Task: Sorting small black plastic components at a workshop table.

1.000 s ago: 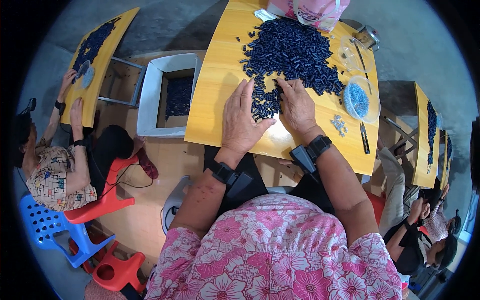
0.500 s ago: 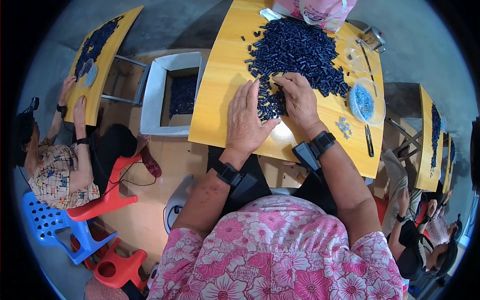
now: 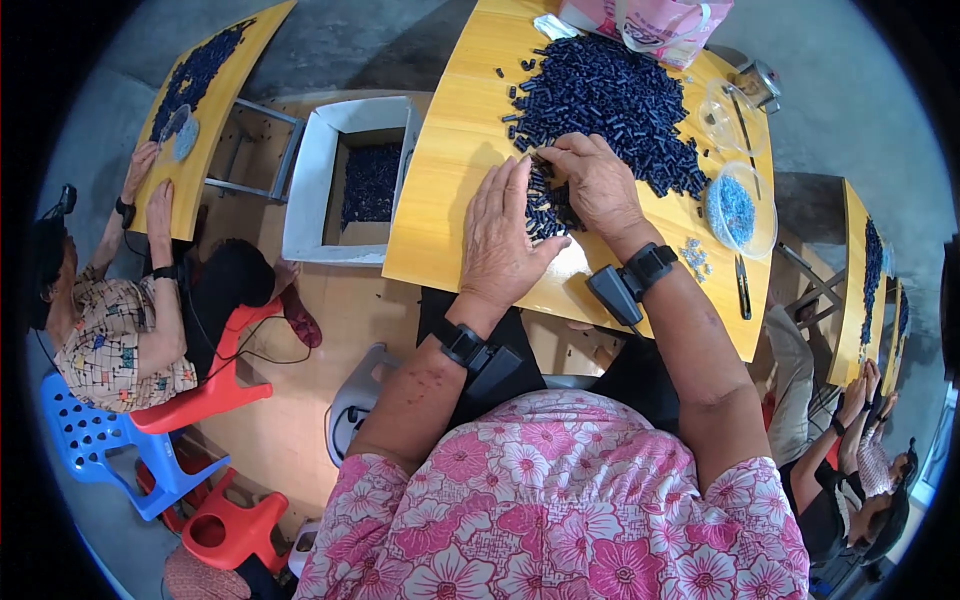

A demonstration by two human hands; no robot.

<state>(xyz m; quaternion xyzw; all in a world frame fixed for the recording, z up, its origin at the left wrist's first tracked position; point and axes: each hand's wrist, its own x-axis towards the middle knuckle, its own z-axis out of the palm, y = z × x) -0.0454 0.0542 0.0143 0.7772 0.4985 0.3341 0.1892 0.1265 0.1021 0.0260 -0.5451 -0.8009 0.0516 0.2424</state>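
Note:
My left hand (image 3: 500, 230) rests on its edge on the yellow table, fingers stretched out and thumb apart, open beside a small cluster of short dark cylindrical pieces (image 3: 543, 215). On the other side of that cluster, my right hand (image 3: 597, 188) is closed with its fingers curled toward the left fingertips. Whatever those fingers hold, if anything, is hidden. Just beyond both hands spreads a large heap of the same dark pieces (image 3: 605, 95). A round clear tub (image 3: 765, 225) of small light-blue pieces (image 3: 733, 210) stands to the right, with a few loose clear pieces (image 3: 695, 258) near it.
Black tweezers (image 3: 742, 288) lie by the table's right edge. Farther back are a clear lidlike dish (image 3: 718, 118), a metal cup (image 3: 757, 84) and a pink bag (image 3: 680, 30). A white box (image 3: 310, 185) with dark pieces stands left of the table (image 3: 440, 200). Other people work at tables on both sides.
The view has shifted slightly. My right hand has moved a little closer to the left fingertips, over the small cluster. The left hand keeps its outstretched pose.

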